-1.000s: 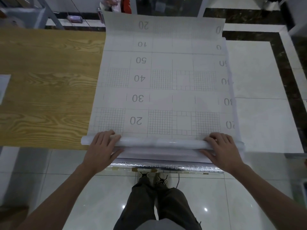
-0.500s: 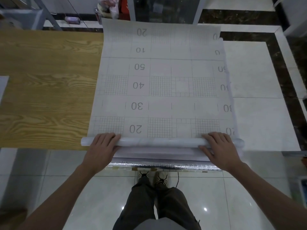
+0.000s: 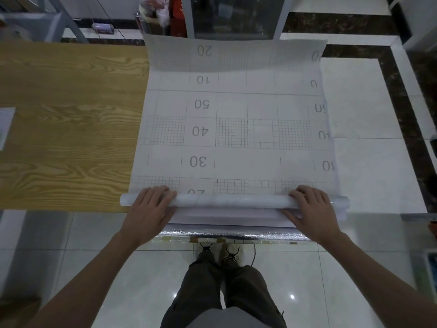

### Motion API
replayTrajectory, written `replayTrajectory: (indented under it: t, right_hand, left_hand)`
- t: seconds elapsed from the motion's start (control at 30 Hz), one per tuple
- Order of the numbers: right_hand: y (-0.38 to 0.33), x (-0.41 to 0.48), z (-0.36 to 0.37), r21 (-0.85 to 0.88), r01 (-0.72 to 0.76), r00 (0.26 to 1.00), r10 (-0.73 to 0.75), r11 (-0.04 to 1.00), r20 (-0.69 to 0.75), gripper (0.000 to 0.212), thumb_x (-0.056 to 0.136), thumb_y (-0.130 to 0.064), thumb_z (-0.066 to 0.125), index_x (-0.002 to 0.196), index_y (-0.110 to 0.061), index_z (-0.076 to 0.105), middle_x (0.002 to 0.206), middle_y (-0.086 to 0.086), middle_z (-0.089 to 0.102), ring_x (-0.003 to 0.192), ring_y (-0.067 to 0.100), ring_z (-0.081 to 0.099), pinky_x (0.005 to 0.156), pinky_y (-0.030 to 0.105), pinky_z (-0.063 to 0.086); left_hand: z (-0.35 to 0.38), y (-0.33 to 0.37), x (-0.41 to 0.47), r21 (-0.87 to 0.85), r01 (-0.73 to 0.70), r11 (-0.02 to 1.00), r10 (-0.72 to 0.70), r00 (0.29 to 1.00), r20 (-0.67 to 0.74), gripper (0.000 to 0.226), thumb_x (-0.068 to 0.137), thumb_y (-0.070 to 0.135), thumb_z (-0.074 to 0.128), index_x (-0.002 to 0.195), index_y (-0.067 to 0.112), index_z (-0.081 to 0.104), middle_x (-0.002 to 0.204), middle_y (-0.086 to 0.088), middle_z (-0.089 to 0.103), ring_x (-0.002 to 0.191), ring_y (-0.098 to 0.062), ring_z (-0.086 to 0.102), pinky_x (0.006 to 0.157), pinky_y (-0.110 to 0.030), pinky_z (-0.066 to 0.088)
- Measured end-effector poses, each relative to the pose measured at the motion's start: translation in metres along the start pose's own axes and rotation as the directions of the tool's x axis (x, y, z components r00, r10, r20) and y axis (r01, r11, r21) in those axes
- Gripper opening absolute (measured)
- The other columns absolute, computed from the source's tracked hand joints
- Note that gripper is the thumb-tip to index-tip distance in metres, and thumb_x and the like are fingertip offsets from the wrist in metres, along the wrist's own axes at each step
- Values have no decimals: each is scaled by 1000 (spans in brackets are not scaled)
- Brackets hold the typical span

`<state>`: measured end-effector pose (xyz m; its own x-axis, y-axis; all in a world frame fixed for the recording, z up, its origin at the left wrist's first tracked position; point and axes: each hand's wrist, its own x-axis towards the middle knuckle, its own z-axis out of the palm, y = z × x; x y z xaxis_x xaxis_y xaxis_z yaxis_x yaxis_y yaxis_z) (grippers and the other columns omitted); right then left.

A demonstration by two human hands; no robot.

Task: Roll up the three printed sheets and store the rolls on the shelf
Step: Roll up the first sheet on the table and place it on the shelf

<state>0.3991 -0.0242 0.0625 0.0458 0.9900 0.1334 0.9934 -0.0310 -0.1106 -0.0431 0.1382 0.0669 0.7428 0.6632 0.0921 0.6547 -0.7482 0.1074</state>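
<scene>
A large white printed sheet [image 3: 236, 102] with grid squares and upside-down numbers lies flat across the table, its far end curling up. Its near end is wound into a white roll [image 3: 236, 201] that lies crosswise near the table's front edge. My left hand [image 3: 149, 209] grips the roll's left end, fingers over the top and thumb on the near side. At the right end my right hand [image 3: 309, 209] holds it the same way. More sheets lie underneath, one with a silvery foil edge [image 3: 236, 233] hanging over the table front.
The wood-grain tabletop [image 3: 71, 126] extends to the left, with a white paper [image 3: 4, 124] at its left edge. A white surface [image 3: 366, 162] lies to the right. A grey metal shelf frame [image 3: 59, 20] and a glass cabinet [image 3: 234, 17] stand beyond the table.
Both hands have rolled the sheet a little farther away from me; the roll now half covers the near "20" mark, which was fully visible before.
</scene>
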Motion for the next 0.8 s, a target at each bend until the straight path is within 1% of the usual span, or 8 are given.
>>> replayTrajectory:
  t: [0.07,0.17,0.3,0.4,0.5,0.6,0.7,0.8]
  right_hand:
    - [-2,0,-1,-11,7,1000,-7,1000,-24,46,91,-49,61,113,-9,66,110,13,61,98,34,58,90,43,42]
    - [-5,1,-3,-9,-4,1000,4,1000,-3,53,95,-51,52,122,-7,63,111,12,64,101,33,59,93,43,43]
    - [-3,3,-2,-2,-19,1000,19,1000,-18,50,88,-53,64,112,-10,65,110,10,65,102,32,60,93,44,44]
    - [-3,6,-3,-35,-18,999,17,999,-35,46,90,-50,64,111,-9,66,111,12,63,101,33,59,91,44,43]
    - [-5,8,-3,-62,-7,1000,6,998,-23,47,96,-48,55,116,-8,65,110,12,64,100,33,60,91,44,43]
    - [-5,7,-1,-46,-22,1000,23,999,11,51,94,-50,57,121,-7,63,113,11,66,102,32,63,94,44,44]
    - [-5,6,-1,-44,-2,1000,3,999,16,48,93,-49,60,116,-8,64,113,11,67,101,31,64,94,43,45]
    - [-6,6,-2,-38,-18,1000,19,999,15,45,93,-47,60,114,-7,63,112,11,66,101,32,63,96,42,46]
  left_hand:
    - [0,-1,1,16,18,1000,-18,1000,-6,41,97,32,47,130,10,56,116,-16,57,102,-35,56,94,-47,43]
    - [1,0,4,22,17,1000,-17,1000,-23,39,101,27,41,130,6,55,112,-16,60,97,-36,59,92,-46,43]
    - [-3,-3,6,-18,-9,1000,9,1000,-11,32,101,29,43,122,9,58,115,-13,60,99,-34,58,94,-45,43]
    - [-5,-9,7,-26,5,1000,-5,1000,28,39,98,29,43,130,11,57,121,-17,58,106,-35,56,96,-48,44]
    - [-6,-14,9,-24,30,999,-28,997,76,45,102,31,34,137,9,52,118,-16,61,101,-34,60,95,-45,43]
    - [-7,-14,10,-59,57,997,-51,994,95,51,108,39,23,122,4,57,112,-15,68,100,-33,66,98,-40,39]
    - [-6,-18,8,-71,45,996,-35,990,136,48,105,38,31,122,4,60,122,-16,64,117,-35,59,103,-44,39]
    - [-9,-23,6,-101,62,993,-44,984,173,56,107,43,18,133,9,54,134,-15,57,119,-32,57,102,-42,38]
